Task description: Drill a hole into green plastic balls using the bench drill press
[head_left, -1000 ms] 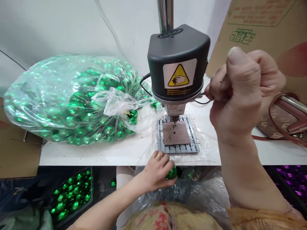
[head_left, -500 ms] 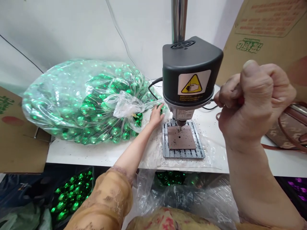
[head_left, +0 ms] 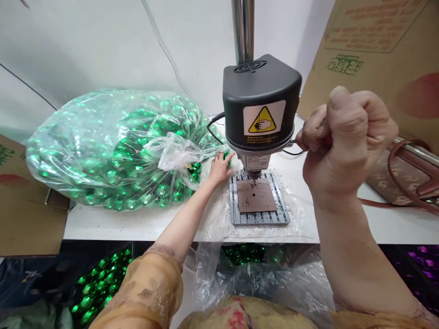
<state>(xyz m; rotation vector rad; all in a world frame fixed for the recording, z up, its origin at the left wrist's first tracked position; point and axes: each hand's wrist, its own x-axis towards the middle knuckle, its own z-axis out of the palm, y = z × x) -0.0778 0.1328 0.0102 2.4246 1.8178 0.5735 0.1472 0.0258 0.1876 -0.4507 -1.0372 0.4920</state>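
My right hand makes a fist around the feed handle of a small black bench drill press; only the handle's metal rod shows beside the fingers. Left of the drill, my left hand has its fingers and thumb around a shiny green faceted ball, mostly hidden by them. Under the chuck, a brown plate with a small dark hole lies on the slotted metal base, with dark shavings scattered over it.
A big knotted clear bag of green balls lies left on the white table. Cardboard boxes flank both sides. A patterned bag sits at right. Below the edge are more green balls, purple balls and plastic film.
The whole view has shifted, so the drill and right hand appear farther left. My left hand stays at the green ball, and my right fist stays on the handle.
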